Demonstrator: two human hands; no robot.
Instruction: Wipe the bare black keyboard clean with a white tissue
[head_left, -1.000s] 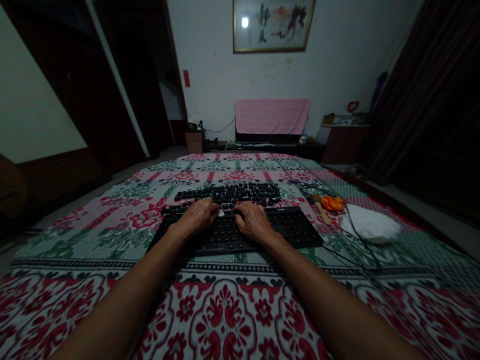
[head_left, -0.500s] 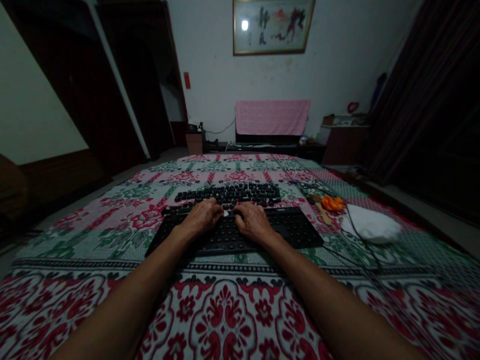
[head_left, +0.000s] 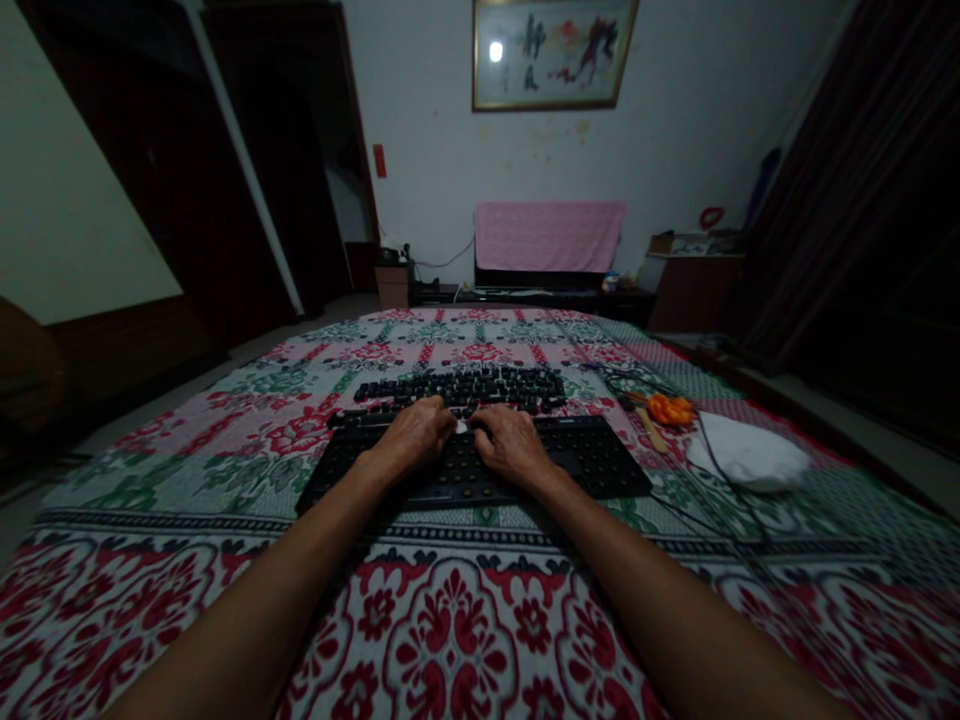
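A black keyboard base (head_left: 592,460) lies in front of me with its keycaps off, its rows of small round key seats bare. Over its upper middle, my left hand (head_left: 420,428) is closed, fingers curled and pointing right. Facing it, my right hand (head_left: 510,440) is closed too, with thumb and fingertips drawn together. A small white piece (head_left: 460,426), perhaps cloth or tissue, shows between the fingertips of both hands. Whether a keycap is inside it is hidden. Just behind the base, loose black keycaps (head_left: 495,383) lie in rows on the patterned cloth.
Right of the keyboard are an orange bundle (head_left: 670,409), a wooden-handled tool (head_left: 651,430), a white cloth or bag (head_left: 754,455) and a black cable (head_left: 690,522). All rest on the flowered bedspread (head_left: 450,640). A pink cloth (head_left: 551,237) drapes something by the wall.
The camera view has shifted slightly, moving the scene a little to the right. My hands stay close together above the keyboard base, fingers shifting slightly around the white piece.
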